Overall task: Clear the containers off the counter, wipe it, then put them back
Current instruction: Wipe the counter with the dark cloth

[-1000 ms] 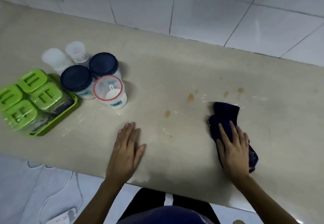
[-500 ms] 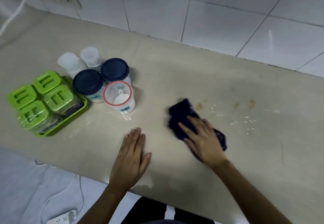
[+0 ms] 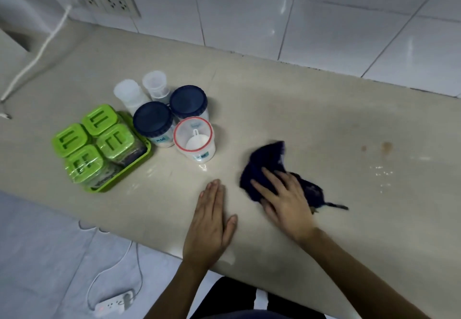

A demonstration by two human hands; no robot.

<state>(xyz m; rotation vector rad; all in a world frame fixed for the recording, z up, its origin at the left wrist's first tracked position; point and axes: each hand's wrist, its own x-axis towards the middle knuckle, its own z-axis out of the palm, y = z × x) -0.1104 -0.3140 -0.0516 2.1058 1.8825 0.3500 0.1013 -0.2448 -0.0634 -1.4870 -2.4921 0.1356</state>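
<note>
My right hand (image 3: 284, 199) presses flat on a dark blue cloth (image 3: 268, 161) on the beige counter (image 3: 299, 99). My left hand (image 3: 209, 221) lies flat and empty on the counter near its front edge, left of the cloth. The containers are grouped at the left: a green tray (image 3: 143, 159) with several green-lidded boxes (image 3: 99, 119), two jars with dark blue lids (image 3: 153, 120), an open red-rimmed tub (image 3: 194, 135) with a white scoop inside, and two clear cups (image 3: 154, 84) behind. Brown stains (image 3: 386, 146) and wet streaks mark the counter to the right.
A white tiled wall (image 3: 324, 19) backs the counter, with double sockets (image 3: 104, 0) at the upper left and a white cable (image 3: 37, 54) running down across the counter. A power strip (image 3: 113, 305) and its cord lie on the floor below.
My right hand has swept the cloth leftwards across the counter, from near the right-hand stains towards the containers. The stains it passed over are gone. My left hand has stayed flat in place.
</note>
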